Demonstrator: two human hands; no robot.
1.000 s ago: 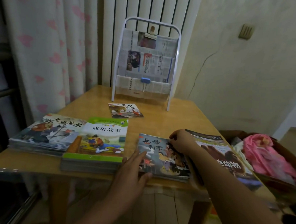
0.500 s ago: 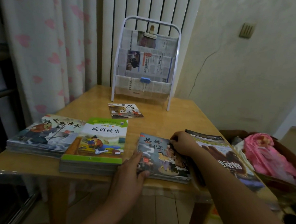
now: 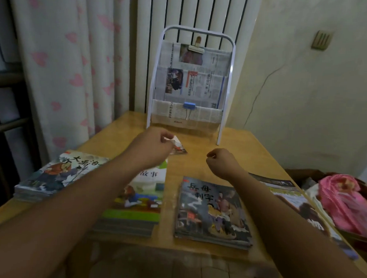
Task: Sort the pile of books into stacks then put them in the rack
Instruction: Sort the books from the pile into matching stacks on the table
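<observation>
Four book stacks lie along the near side of the wooden table (image 3: 198,165): a grey-covered stack (image 3: 55,174) at far left, a green-covered stack (image 3: 141,202), a dark-covered stack (image 3: 212,212), and a stack (image 3: 290,193) at the right edge, partly under my right forearm. The white metal rack (image 3: 231,77), lined with newspaper, stands at the table's far side. My left hand (image 3: 154,143) reaches forward and pinches the corner of a small booklet (image 3: 180,148) in front of the rack. My right hand (image 3: 221,162) hovers over the table, fingers curled, holding nothing.
A box (image 3: 304,175) with pink cloth (image 3: 341,200) sits right of the table. A curtain (image 3: 65,69) hangs at left, and a radiator (image 3: 195,12) stands behind the rack. The wall is close on the right.
Both hands left the dark-covered stack and moved forward. My left hand reached the small booklet and took hold of its corner; my right hand rose and curled into a fist.
</observation>
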